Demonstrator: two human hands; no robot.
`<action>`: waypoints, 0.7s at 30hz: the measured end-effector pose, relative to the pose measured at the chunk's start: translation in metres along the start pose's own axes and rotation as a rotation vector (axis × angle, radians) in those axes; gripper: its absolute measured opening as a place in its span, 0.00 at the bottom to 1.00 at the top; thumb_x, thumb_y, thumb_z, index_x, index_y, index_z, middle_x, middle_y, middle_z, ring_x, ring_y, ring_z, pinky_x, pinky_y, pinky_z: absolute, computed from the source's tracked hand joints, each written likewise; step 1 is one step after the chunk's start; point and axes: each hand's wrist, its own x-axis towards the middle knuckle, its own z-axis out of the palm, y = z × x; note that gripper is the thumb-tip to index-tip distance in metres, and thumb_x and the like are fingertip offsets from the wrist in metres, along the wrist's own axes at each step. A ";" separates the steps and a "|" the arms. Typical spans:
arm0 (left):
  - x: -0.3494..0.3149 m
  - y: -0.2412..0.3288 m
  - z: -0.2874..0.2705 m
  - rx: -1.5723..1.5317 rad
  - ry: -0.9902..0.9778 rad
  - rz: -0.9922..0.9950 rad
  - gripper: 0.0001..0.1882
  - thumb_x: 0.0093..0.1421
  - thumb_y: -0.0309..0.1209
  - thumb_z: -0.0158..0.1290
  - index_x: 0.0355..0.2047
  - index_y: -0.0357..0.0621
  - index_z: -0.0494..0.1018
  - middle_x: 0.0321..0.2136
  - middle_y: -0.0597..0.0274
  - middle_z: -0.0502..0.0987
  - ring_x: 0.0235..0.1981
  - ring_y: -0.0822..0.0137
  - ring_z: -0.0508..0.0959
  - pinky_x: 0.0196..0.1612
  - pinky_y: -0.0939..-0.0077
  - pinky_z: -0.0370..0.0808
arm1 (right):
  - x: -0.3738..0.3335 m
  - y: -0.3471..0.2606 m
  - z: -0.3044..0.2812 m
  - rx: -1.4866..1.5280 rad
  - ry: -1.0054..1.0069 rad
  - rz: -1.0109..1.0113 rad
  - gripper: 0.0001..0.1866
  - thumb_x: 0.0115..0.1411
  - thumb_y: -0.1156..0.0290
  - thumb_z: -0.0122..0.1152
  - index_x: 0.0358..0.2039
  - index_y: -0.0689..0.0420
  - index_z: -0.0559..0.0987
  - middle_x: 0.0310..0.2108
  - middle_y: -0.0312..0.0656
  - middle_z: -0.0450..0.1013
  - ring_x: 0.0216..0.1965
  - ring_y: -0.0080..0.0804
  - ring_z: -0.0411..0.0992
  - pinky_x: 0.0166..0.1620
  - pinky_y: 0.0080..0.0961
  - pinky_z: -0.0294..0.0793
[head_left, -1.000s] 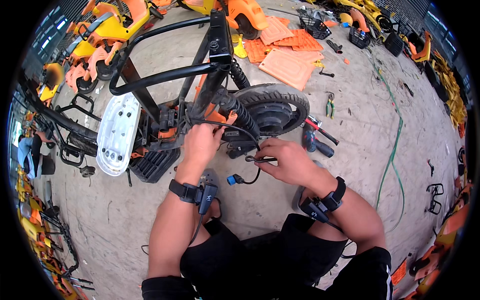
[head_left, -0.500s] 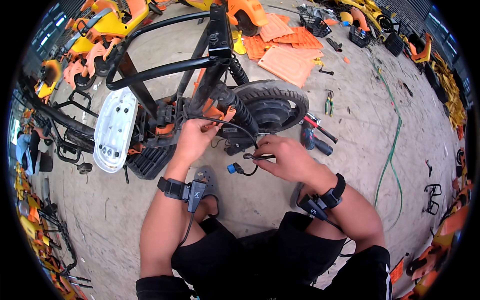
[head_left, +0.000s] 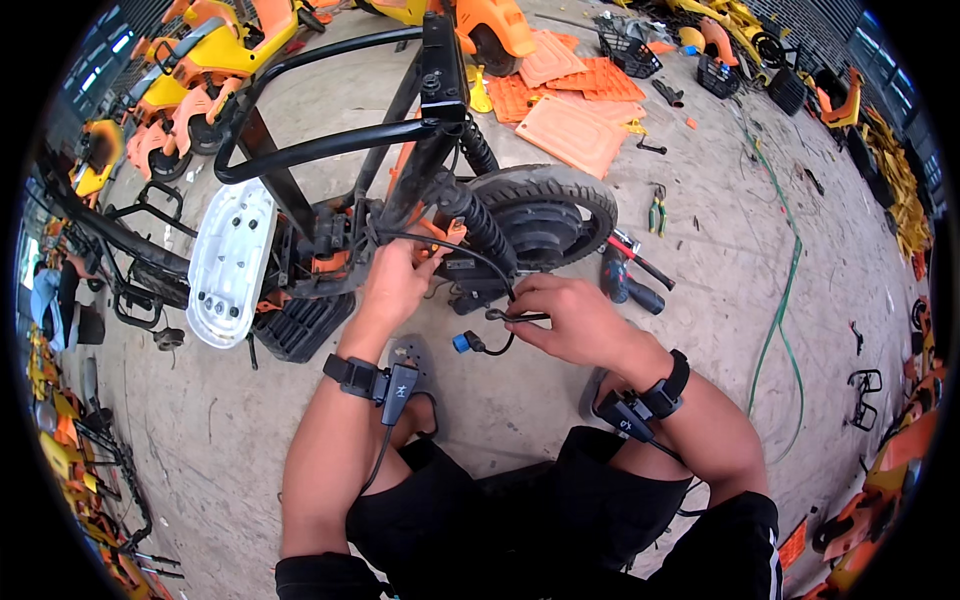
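black frame [head_left: 330, 150] and tyre [head_left: 560, 195]; white deck plate [head_left: 230, 260]; orange panels [head_left: 575, 130]; green hose [head_left: 785, 290]; black cable [head_left: 490, 265] with blue connector [head_left: 461, 343]; grey concrete floor [head_left: 200, 430]; black wrist straps [head_left: 352, 373].

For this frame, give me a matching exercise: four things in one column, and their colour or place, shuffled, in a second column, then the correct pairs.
Things:
1. left hand
2. right hand
3. pliers
4. cable connector

Colour or place:
A. lying on the concrete to the right of the black wheel
B. blue-tipped, hanging on a black cable between the two hands
C. reaching into the black frame beside the wheel
D. pinching a black cable just below the wheel

Pairs: 1-C, 2-D, 3-A, 4-B
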 end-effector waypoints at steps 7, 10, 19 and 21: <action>-0.001 -0.006 0.006 -0.052 0.071 0.082 0.09 0.58 0.20 0.56 0.38 0.32 0.71 0.21 0.56 0.78 0.23 0.70 0.80 0.28 0.76 0.74 | 0.000 0.000 0.000 0.018 0.018 -0.037 0.08 0.54 0.70 0.65 0.32 0.60 0.82 0.36 0.42 0.76 0.36 0.43 0.76 0.39 0.34 0.76; -0.002 -0.009 0.004 0.072 0.084 0.102 0.07 0.57 0.19 0.55 0.36 0.31 0.72 0.21 0.55 0.77 0.23 0.70 0.79 0.27 0.76 0.74 | 0.000 0.000 0.001 0.018 0.015 -0.052 0.08 0.54 0.70 0.65 0.32 0.61 0.82 0.36 0.42 0.76 0.36 0.43 0.76 0.40 0.34 0.75; -0.022 0.011 0.001 0.278 0.153 0.150 0.07 0.57 0.19 0.54 0.37 0.34 0.73 0.27 0.47 0.81 0.28 0.60 0.83 0.32 0.70 0.75 | -0.002 0.003 0.003 0.015 0.018 -0.080 0.08 0.53 0.70 0.66 0.32 0.61 0.81 0.35 0.43 0.76 0.36 0.43 0.76 0.39 0.34 0.76; -0.029 0.017 0.001 0.228 0.121 0.142 0.08 0.58 0.19 0.55 0.38 0.35 0.72 0.27 0.48 0.81 0.28 0.61 0.83 0.33 0.71 0.75 | -0.003 0.004 0.003 0.010 0.006 -0.063 0.09 0.53 0.67 0.65 0.32 0.58 0.82 0.37 0.41 0.76 0.37 0.43 0.76 0.40 0.36 0.76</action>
